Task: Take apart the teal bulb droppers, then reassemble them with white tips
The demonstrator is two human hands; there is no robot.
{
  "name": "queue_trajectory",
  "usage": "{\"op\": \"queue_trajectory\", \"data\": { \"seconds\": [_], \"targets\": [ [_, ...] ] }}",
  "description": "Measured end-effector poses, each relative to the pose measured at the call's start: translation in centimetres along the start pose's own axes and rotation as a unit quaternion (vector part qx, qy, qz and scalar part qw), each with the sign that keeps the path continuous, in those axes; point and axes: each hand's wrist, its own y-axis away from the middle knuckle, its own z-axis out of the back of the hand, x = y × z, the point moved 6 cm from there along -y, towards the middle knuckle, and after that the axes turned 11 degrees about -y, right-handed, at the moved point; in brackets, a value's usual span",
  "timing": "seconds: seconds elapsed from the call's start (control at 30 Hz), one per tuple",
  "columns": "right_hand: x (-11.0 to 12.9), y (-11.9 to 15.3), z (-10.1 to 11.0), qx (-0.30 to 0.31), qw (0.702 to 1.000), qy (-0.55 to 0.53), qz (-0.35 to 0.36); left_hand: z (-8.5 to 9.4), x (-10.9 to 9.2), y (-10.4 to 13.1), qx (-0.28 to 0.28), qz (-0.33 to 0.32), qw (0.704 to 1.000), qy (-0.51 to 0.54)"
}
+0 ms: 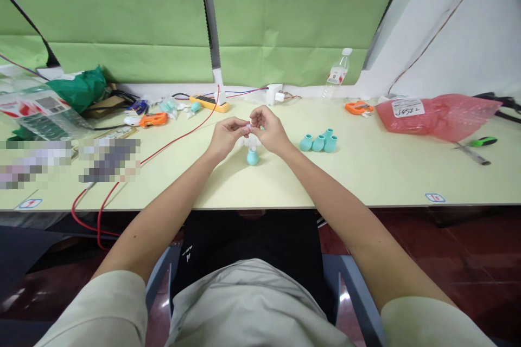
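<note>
three teal caps (318,142) stand grouped on the surface (366,173) to the right, and one teal piece (253,157) stands alone just below the hands; by that, several look finished and one is in hand. left hand (226,136) and right hand (269,129) meet above it, fingertips pinched together on a small white part (247,128), too small to identify.

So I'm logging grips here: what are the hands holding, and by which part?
Both hands, left hand and right hand, pinch a small white piece between their fingertips; which part cannot be told.
</note>
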Motion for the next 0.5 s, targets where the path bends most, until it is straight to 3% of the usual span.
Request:
{"op": "queue_trajectory", "data": {
  "seconds": [0.5],
  "targets": [
    [0.38,0.3,-0.2,-0.009,1.0,0.005,0.028,0.1,-0.24,-0.05,-0.003,-0.004,1.0,-0.004]
  ]
}}
